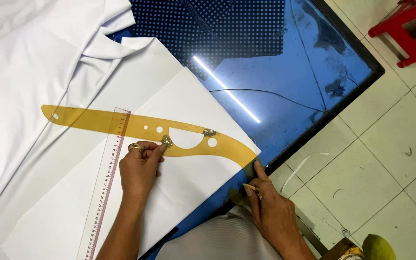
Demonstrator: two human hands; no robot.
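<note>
A long amber curved ruler (136, 126) lies across folded white fabric (179, 101) on a blue glass table. My left hand (139, 166), with a ring on one finger, presses fingertips on the ruler's lower edge beside its half-round cutout. My right hand (271, 208) rests at the table's near edge by the ruler's right tip, pinching a small pale stick of chalk or pencil (251, 187). A clear straight ruler with red markings (106, 185) lies under the curved one, running toward me.
More loose white cloth (30, 58) is bunched at the upper left. The blue table top (294, 72) has a black frame edge (333, 113) on the right. Beyond it is tiled floor (386, 154) and a red stool (405, 29).
</note>
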